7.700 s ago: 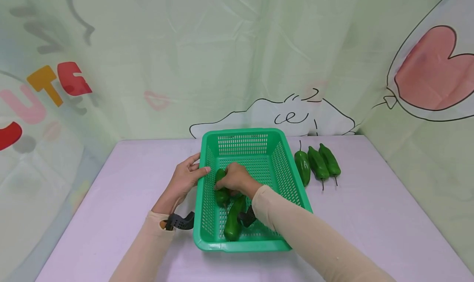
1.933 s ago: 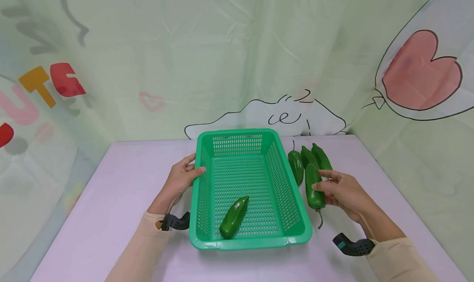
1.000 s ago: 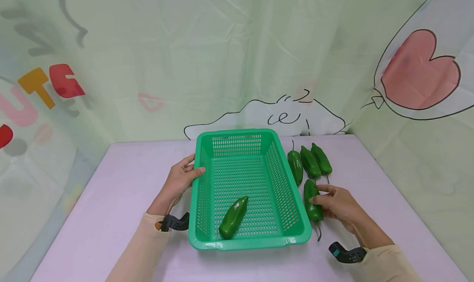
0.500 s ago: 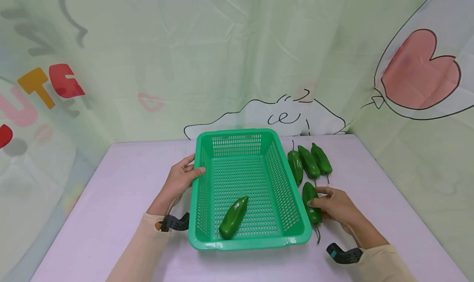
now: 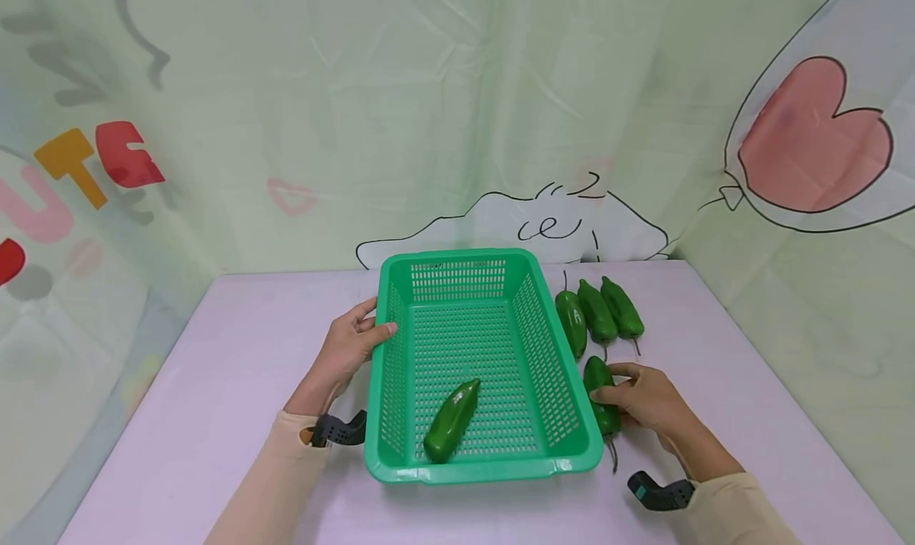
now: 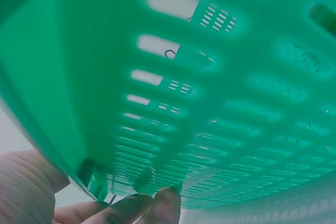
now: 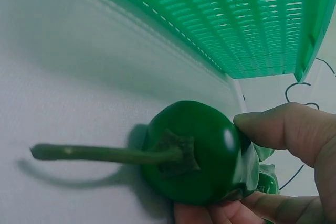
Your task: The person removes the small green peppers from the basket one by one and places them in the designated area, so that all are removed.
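My left hand [image 5: 348,353] grips the left rim of a green perforated plastic basket [image 5: 486,472], thumb over the edge and fingers outside. In the left wrist view the fingers [image 6: 164,205] touch the basket's slotted side wall. Inside the basket, near its front, lies one green pepper [image 5: 452,420]. My right hand [image 5: 646,398] pinches another green pepper [image 7: 194,150] between thumb and fingers, low at the table just right of the basket. Its stem points toward me. Behind it three green peppers [image 5: 597,313] lie in a row on the table.
The pale table [image 5: 279,322] has hanging printed sheets [image 5: 429,116] close along its back and sides. A dark wrist mount [image 5: 661,493] sits below my right hand, and another [image 5: 339,429] beside the basket's left wall.
One of two peppers has left the basket; my right hand has carried it to the table at the right, lowering it in front of the row. My left hand stays on the rim.
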